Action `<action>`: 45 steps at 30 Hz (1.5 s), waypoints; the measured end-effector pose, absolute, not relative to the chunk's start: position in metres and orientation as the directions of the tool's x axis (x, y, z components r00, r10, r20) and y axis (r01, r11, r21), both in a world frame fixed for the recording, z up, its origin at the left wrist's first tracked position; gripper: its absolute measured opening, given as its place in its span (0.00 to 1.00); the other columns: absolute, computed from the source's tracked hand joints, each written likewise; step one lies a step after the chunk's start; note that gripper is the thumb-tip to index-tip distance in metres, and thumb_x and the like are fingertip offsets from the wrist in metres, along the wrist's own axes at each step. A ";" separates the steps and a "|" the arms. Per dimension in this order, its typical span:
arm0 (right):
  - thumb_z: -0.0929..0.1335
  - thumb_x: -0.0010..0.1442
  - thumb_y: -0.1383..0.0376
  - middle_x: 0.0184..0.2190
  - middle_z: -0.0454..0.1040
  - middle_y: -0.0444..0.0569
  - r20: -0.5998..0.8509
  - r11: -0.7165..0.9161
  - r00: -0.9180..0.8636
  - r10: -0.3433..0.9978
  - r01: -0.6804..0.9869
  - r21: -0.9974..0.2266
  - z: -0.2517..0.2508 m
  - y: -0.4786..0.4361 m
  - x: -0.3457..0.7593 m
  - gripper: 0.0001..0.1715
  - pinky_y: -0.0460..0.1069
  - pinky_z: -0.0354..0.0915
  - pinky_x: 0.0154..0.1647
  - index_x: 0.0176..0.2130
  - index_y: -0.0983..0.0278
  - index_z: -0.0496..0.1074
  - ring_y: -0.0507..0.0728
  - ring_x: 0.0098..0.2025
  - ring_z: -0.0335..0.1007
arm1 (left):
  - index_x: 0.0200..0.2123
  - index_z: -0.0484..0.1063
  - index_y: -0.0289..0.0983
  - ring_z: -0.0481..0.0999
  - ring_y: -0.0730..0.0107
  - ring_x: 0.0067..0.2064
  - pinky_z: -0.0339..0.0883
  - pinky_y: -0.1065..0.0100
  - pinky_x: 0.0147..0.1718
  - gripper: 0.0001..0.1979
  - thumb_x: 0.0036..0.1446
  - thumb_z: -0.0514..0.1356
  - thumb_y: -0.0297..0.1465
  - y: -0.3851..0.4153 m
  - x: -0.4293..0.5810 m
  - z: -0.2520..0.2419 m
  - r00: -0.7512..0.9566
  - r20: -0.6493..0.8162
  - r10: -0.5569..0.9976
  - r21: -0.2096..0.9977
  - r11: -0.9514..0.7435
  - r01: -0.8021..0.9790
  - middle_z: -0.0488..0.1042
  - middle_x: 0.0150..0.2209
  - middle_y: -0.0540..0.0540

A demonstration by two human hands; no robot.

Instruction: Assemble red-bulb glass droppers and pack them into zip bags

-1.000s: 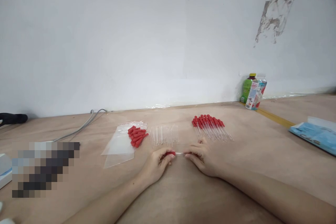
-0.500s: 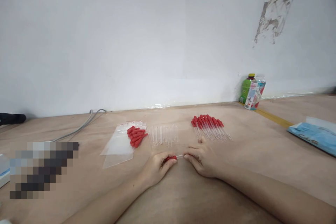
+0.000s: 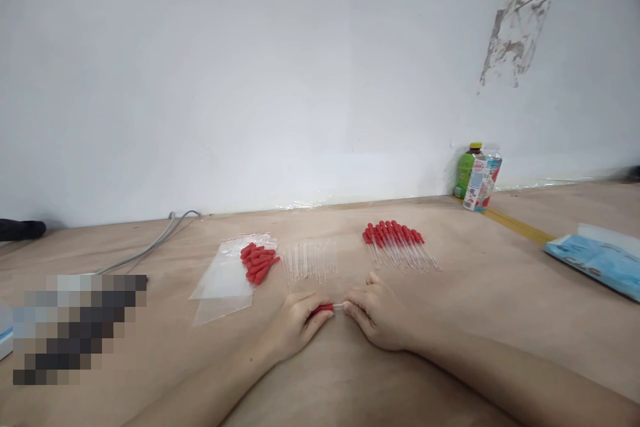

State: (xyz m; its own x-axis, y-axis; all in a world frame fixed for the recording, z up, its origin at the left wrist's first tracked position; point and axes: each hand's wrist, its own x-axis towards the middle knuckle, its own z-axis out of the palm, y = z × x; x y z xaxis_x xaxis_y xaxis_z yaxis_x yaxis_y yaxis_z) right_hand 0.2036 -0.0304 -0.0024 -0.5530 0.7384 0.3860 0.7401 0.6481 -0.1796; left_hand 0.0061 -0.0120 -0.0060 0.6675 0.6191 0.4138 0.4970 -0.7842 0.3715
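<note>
My left hand point(image 3: 296, 319) pinches a small red rubber bulb point(image 3: 324, 308) low at the table's middle. My right hand point(image 3: 374, 310) pinches the clear glass tube point(image 3: 338, 307) that meets the bulb; the two hands almost touch. Just beyond them lies a row of several bare clear tubes point(image 3: 310, 259). A heap of loose red bulbs point(image 3: 257, 260) rests on clear plastic bags point(image 3: 225, 277) to the left. A row of several assembled droppers with red bulbs point(image 3: 397, 243) lies to the right.
A brown table point(image 3: 475, 293) runs to a white wall. A green bottle and a carton point(image 3: 475, 173) stand at the back right. A blue packet point(image 3: 597, 260) lies at the right edge, a grey cable point(image 3: 150, 243) at the back left, a blurred-out patch at the left.
My hands have drawn closer to me and nearer each other, so less of the clear tube shows between them. The view has shifted slightly.
</note>
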 end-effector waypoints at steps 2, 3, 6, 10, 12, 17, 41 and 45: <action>0.56 0.59 0.67 0.26 0.73 0.45 0.361 0.635 -0.552 0.752 0.755 -0.168 0.004 -0.034 0.201 0.15 0.48 0.50 0.35 0.27 0.64 0.67 0.51 0.26 0.63 | 0.35 0.69 0.37 0.68 0.71 0.31 0.61 0.71 0.30 0.10 0.59 0.49 0.31 -0.011 0.005 -0.005 0.676 0.421 0.605 0.343 -0.796 0.499 0.71 0.29 0.48; 0.56 0.59 0.67 0.27 0.73 0.46 0.348 0.631 -0.554 0.756 0.760 -0.159 0.007 -0.036 0.201 0.15 0.48 0.50 0.35 0.28 0.64 0.68 0.51 0.27 0.64 | 0.35 0.69 0.37 0.68 0.70 0.31 0.62 0.71 0.31 0.09 0.59 0.49 0.30 -0.010 0.004 -0.005 0.671 0.428 0.606 0.335 -0.796 0.505 0.70 0.29 0.48; 0.58 0.57 0.65 0.25 0.74 0.47 0.287 0.588 -0.530 0.798 0.789 -0.176 0.020 -0.036 0.207 0.15 0.47 0.52 0.30 0.27 0.63 0.70 0.52 0.26 0.64 | 0.43 0.65 0.38 0.69 0.68 0.35 0.63 0.69 0.33 0.10 0.57 0.51 0.30 -0.008 0.001 -0.007 0.608 0.469 0.641 0.358 -0.767 0.532 0.69 0.36 0.45; 0.59 0.53 0.65 0.20 0.71 0.45 0.251 0.420 -0.349 0.903 0.839 -0.347 0.036 -0.013 0.238 0.15 0.44 0.49 0.22 0.22 0.64 0.70 0.50 0.22 0.63 | 0.46 0.62 0.39 0.68 0.68 0.35 0.64 0.67 0.34 0.14 0.55 0.53 0.30 -0.005 -0.002 -0.008 0.534 0.445 0.719 0.423 -0.694 0.582 0.67 0.38 0.46; 0.59 0.53 0.61 0.20 0.71 0.46 0.298 0.261 -0.139 0.944 0.868 -0.423 0.041 0.008 0.260 0.17 0.44 0.50 0.22 0.22 0.64 0.70 0.51 0.23 0.64 | 0.41 0.65 0.39 0.68 0.68 0.36 0.64 0.67 0.34 0.09 0.55 0.53 0.30 -0.004 -0.002 -0.007 0.552 0.410 0.726 0.428 -0.687 0.587 0.67 0.36 0.46; 0.62 0.48 0.59 0.23 0.73 0.49 0.296 -0.190 0.346 0.890 0.873 -0.449 0.038 0.048 0.309 0.13 0.45 0.52 0.24 0.23 0.63 0.71 0.55 0.28 0.68 | 0.35 0.67 0.37 0.68 0.69 0.35 0.63 0.69 0.33 0.06 0.56 0.51 0.29 -0.004 -0.001 -0.004 0.588 0.393 0.707 0.428 -0.707 0.563 0.67 0.34 0.47; 0.59 0.54 0.60 0.29 0.74 0.50 0.350 0.036 0.073 0.934 0.955 -0.293 0.021 0.041 0.244 0.16 0.49 0.54 0.34 0.27 0.63 0.71 0.56 0.34 0.68 | 0.35 0.67 0.37 0.68 0.68 0.35 0.63 0.69 0.34 0.06 0.55 0.52 0.29 -0.004 0.000 -0.004 0.592 0.390 0.706 0.427 -0.708 0.563 0.68 0.34 0.47; 0.60 0.54 0.57 0.34 0.74 0.53 0.222 0.011 0.070 0.973 0.938 -0.346 0.016 0.052 0.203 0.17 0.50 0.56 0.35 0.31 0.63 0.72 0.59 0.38 0.68 | 0.35 0.67 0.38 0.68 0.68 0.35 0.62 0.69 0.33 0.06 0.55 0.52 0.29 -0.006 0.001 -0.004 0.585 0.405 0.702 0.386 -0.712 0.586 0.68 0.34 0.47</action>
State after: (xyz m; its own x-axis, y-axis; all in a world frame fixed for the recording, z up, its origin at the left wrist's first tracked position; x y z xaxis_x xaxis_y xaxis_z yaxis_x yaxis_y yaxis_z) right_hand 0.2028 0.0524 0.0163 0.0700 0.9726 0.2217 0.9383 0.0113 -0.3457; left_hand 0.0012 -0.0055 -0.0044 0.5854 0.7021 0.4053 0.5864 -0.7120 0.3864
